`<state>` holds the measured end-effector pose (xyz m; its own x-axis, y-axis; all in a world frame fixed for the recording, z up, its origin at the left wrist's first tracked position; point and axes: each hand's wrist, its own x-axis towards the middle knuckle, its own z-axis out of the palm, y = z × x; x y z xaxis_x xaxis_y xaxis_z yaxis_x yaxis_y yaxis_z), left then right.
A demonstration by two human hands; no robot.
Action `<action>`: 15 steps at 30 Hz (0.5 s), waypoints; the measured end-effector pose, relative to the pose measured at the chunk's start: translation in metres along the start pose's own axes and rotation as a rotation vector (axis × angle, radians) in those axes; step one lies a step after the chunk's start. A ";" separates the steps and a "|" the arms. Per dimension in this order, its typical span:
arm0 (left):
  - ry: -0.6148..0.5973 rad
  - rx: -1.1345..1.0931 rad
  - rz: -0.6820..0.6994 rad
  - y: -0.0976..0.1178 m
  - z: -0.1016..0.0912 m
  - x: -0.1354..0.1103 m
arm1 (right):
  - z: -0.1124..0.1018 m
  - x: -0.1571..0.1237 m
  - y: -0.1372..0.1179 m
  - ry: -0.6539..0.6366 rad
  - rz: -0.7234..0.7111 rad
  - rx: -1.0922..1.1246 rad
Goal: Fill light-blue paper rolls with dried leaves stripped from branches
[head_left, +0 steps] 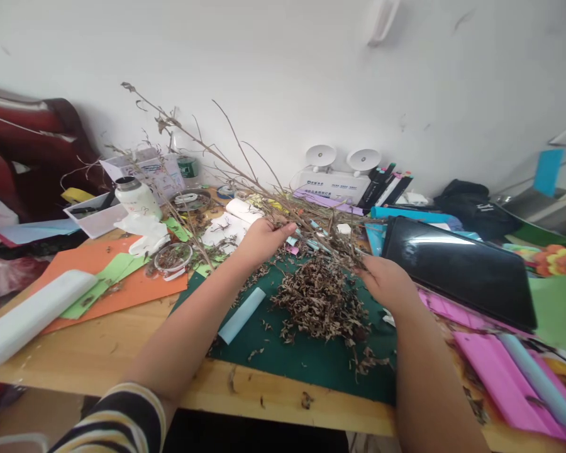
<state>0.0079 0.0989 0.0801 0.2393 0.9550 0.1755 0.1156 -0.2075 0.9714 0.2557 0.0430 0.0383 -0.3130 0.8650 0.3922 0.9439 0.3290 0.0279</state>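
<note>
A bundle of dried, branching plant stems [306, 217] stretches from above the mat toward the upper left, its thin twigs spreading against the wall. My left hand [259, 242] is closed around the stems near their middle, thumb pointing right. At the right end of the bundle, my right hand [389, 284] is closed on the dried stems and crumpled leaves; its fingertips are partly hidden. Between and below both hands, a heap of dry brown leaves [321, 299] lies on a dark green cutting mat [292, 371]. A light blue paper strip [242, 316] rests left of the heap.
A black tablet [457, 264] and pink folders [504, 377] lie to the right. Orange paper [141, 296], a long white device [35, 318], a small round container [173, 257] and a white bottle [138, 200] are left. An emergency light [332, 182] and markers [387, 185] stand by the wall.
</note>
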 end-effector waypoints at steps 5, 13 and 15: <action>0.049 -0.266 -0.054 0.008 0.001 -0.002 | -0.003 -0.001 -0.001 0.010 -0.009 0.002; 0.167 -0.485 -0.086 0.016 0.011 -0.004 | -0.008 0.002 -0.008 -0.003 0.051 0.038; 0.254 -0.435 -0.079 0.021 0.000 -0.004 | -0.012 -0.001 -0.004 -0.014 0.108 0.018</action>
<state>0.0096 0.0911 0.1001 -0.0021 0.9968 0.0795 -0.3012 -0.0765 0.9505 0.2535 0.0365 0.0486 -0.2112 0.9008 0.3795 0.9703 0.2402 -0.0302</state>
